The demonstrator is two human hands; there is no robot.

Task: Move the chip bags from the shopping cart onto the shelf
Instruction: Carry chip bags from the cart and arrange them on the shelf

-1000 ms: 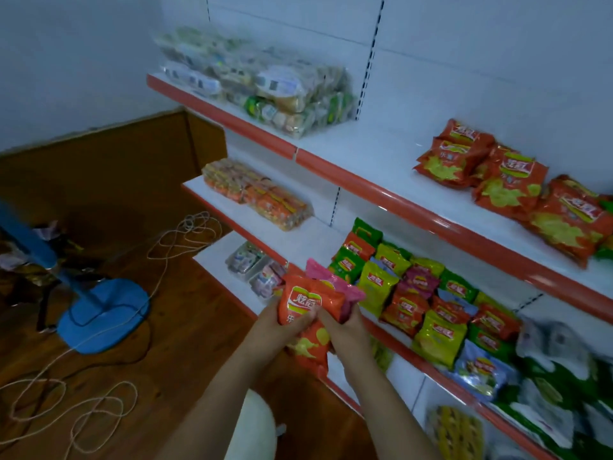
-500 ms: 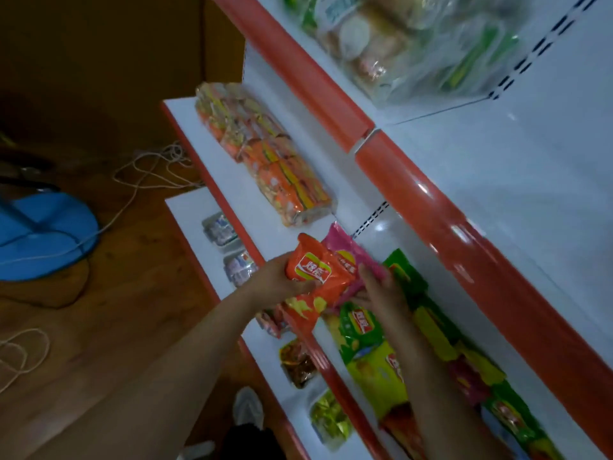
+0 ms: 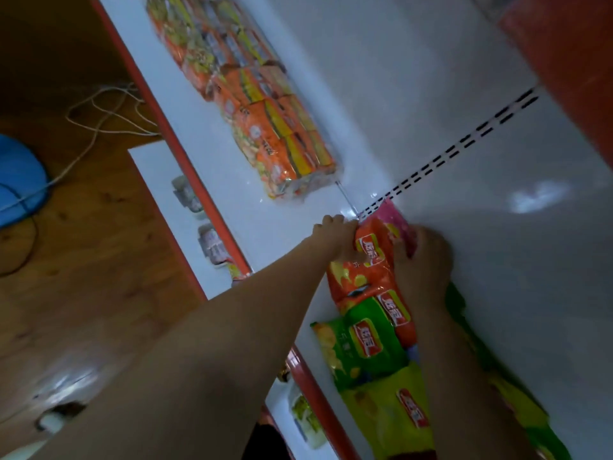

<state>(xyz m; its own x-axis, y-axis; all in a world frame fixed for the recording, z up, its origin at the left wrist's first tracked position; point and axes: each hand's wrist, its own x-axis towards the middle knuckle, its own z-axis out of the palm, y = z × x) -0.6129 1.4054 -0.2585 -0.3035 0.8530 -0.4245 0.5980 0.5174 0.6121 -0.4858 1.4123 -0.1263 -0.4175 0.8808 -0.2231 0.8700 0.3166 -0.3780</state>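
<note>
Both my hands hold chip bags down on the white middle shelf (image 3: 292, 224), close to its back wall. My left hand (image 3: 335, 235) grips the left edge of an orange chip bag (image 3: 365, 270). My right hand (image 3: 423, 260) presses on the bags from the right, over a pink chip bag (image 3: 396, 220) that stands just behind the orange one. In front of them lie a green chip bag (image 3: 361, 346) and a yellow-green chip bag (image 3: 391, 416). The shopping cart is out of view.
A long pack of orange and yellow snack packets (image 3: 265, 111) lies further left on the same shelf. The shelf's red front edge (image 3: 185, 154) runs diagonally. Small packets (image 3: 212, 244) sit on the lower shelf. White cord (image 3: 99, 117) and a blue fan base (image 3: 16, 180) lie on the wooden floor.
My hands have carried the orange and pink bags from in front of the shelf edge onto the middle shelf, up to the back wall. The camera has moved closer and lower.
</note>
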